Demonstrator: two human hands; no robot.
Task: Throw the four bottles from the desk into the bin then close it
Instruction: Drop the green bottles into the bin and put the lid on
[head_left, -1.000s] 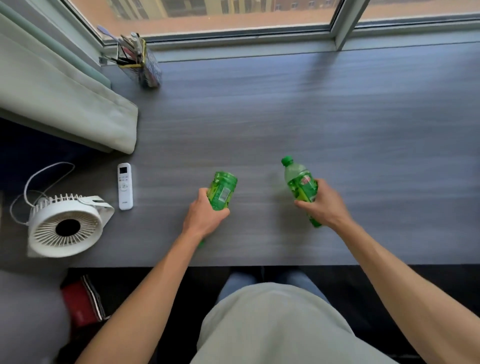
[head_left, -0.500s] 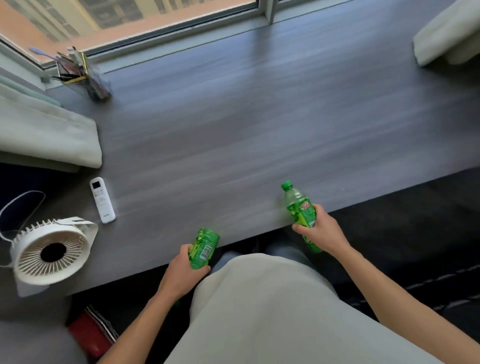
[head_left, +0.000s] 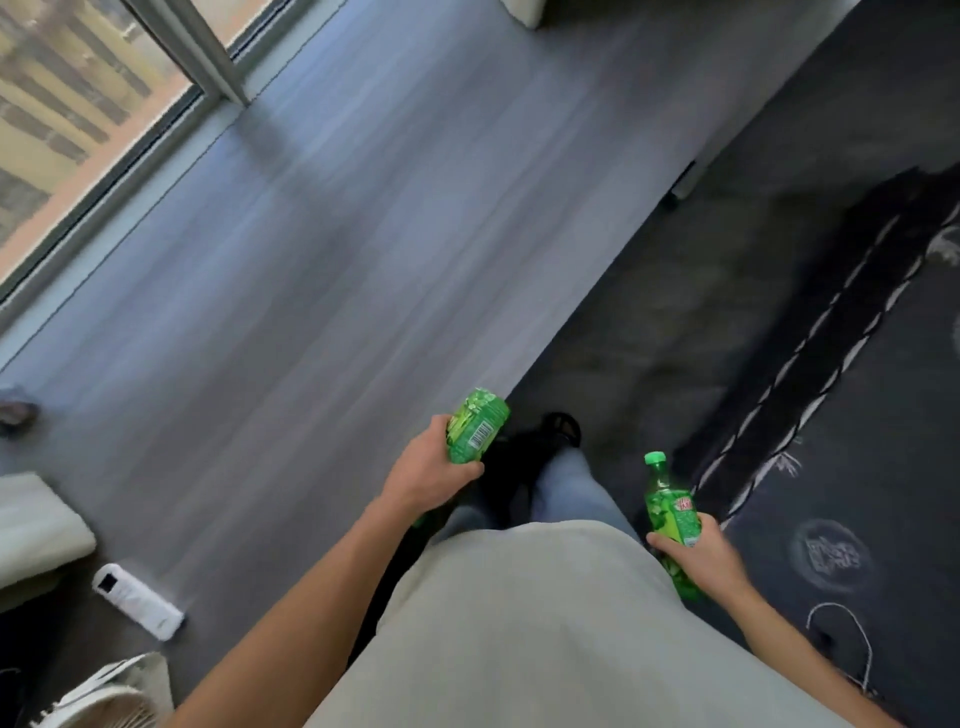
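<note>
Bottles, thin green plastic, probably light and crushable: left hand (head_left: 431, 470) wraps one bottle (head_left: 475, 426) mid-body beyond the desk (head_left: 311, 291) front edge; right hand (head_left: 698, 553) clasps the capped bottle (head_left: 670, 512) low.

One camera on my head looks steeply down and forward, close above my own torso. The grey counter (head_left: 322, 291) runs diagonally across the left of the view, window beyond it, dark floor (head_left: 779, 270) to my right.

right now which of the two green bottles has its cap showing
The bottle in the right hand, upright with its green cap on top. The left hand holds the other bottle base toward the camera.
</note>
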